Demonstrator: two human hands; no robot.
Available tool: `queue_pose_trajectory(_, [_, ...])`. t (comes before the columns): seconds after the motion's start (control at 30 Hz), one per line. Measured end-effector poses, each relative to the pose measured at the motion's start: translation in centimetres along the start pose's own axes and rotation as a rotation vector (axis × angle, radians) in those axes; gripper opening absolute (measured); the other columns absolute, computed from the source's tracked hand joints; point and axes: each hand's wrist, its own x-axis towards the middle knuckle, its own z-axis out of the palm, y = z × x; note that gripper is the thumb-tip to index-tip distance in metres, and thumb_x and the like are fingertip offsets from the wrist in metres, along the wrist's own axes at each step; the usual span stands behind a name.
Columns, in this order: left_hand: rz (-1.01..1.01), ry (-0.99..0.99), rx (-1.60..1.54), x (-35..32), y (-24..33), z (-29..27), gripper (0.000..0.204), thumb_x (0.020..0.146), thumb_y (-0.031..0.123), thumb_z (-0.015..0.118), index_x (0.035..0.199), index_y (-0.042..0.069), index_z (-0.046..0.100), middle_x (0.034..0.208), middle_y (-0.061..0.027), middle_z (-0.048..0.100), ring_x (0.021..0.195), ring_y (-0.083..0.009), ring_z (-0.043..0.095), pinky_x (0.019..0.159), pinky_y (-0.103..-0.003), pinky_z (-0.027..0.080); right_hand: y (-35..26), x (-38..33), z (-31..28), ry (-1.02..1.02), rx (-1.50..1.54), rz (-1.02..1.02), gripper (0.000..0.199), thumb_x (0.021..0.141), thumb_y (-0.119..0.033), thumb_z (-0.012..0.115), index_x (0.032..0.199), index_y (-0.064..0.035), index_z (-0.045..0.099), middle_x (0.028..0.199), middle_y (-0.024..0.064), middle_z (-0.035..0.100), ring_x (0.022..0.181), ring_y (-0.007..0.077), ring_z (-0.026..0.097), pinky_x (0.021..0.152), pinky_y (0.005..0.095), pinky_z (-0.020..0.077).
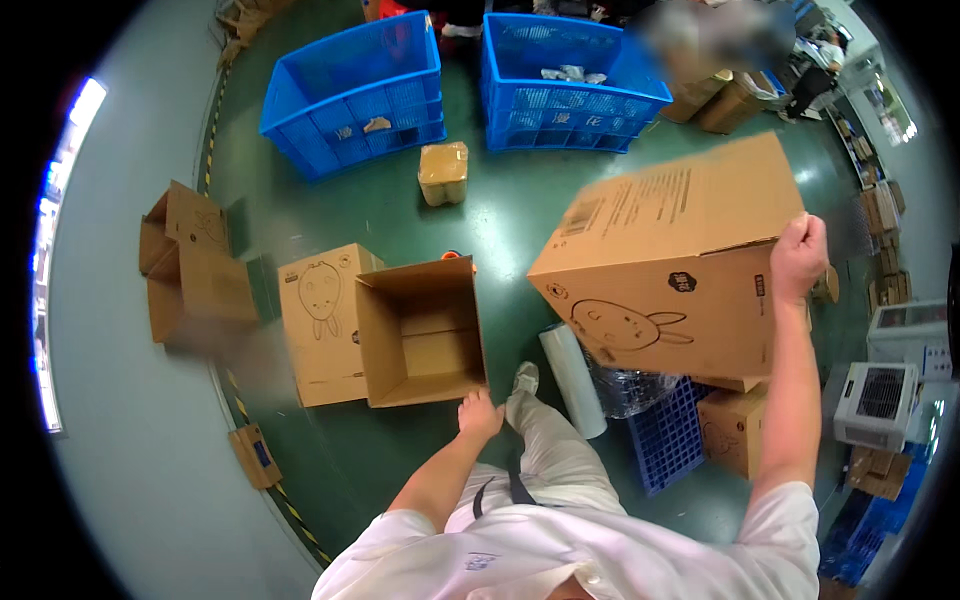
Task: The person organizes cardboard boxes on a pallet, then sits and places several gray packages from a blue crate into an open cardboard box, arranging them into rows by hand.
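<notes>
My right hand point(799, 258) is closed on the upper right edge of a large cardboard carton point(640, 275), which is tilted and has a rabbit drawing and dark print on its sides. At my left, an open cardboard box point(440, 355) shows its bare brown inside. My left hand point(480, 416) grips the near right corner of that box's rim, its fingers partly hidden. Against the open box's left side is a carton panel point(322, 330) with an animal-face drawing.
Two blue plastic crates point(355, 100) stand ahead, with a small taped carton point(443, 173) in front. A roll of clear film point(573, 380) and a blue pallet point(665, 440) lie at my right. More open cartons point(200, 280) sit along the left wall.
</notes>
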Motion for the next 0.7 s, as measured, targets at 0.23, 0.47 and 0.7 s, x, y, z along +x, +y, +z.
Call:
queue_pose_trajectory(0.23, [-0.407, 0.114, -0.125, 17.8, 2.7, 6.7, 0.035, 0.093, 0.027, 0.063, 0.112, 0.006, 0.044, 0.107, -0.0179, 0.064, 0.090, -0.0355, 0.070, 0.075, -0.047, 0.058, 0.0, 6.7, 12.6, -0.015, 0.115, -0.315, 0.017, 0.096, -0.012, 0.059, 0.082, -0.0032, 0.057, 0.070, 0.0100, 0.055, 0.058, 0.0269, 0.054, 0.056, 0.0355, 0.0470])
queue_pose_trajectory(0.47, [-0.618, -0.069, -0.184, 12.3, -7.0, -0.3, 0.020, 0.099, 0.011, 0.046, 0.118, 0.005, 0.046, 0.111, -0.0210, 0.068, 0.102, -0.0400, 0.068, 0.083, -0.049, 0.055, 3.0, 14.5, 21.7, 0.098, -0.010, -0.786, 0.014, 0.091, -0.003, 0.064, 0.080, -0.0055, 0.055, 0.068, 0.0092, 0.052, 0.056, 0.0271, 0.055, 0.048, 0.0373, 0.0457])
queue_pose_trajectory(0.7, [-0.909, -0.520, -0.025, 7.3, -7.9, -5.9, 0.040, 0.084, 0.025, 0.072, 0.118, 0.006, 0.064, 0.118, -0.0153, 0.070, 0.111, -0.0307, 0.068, 0.091, -0.040, 0.056, 4.5, 16.5, 37.2, -0.145, 0.233, -1.074, 0.014, 0.086, -0.001, 0.066, 0.081, -0.0077, 0.055, 0.072, 0.0084, 0.052, 0.061, 0.0285, 0.054, 0.049, 0.0378, 0.0449])
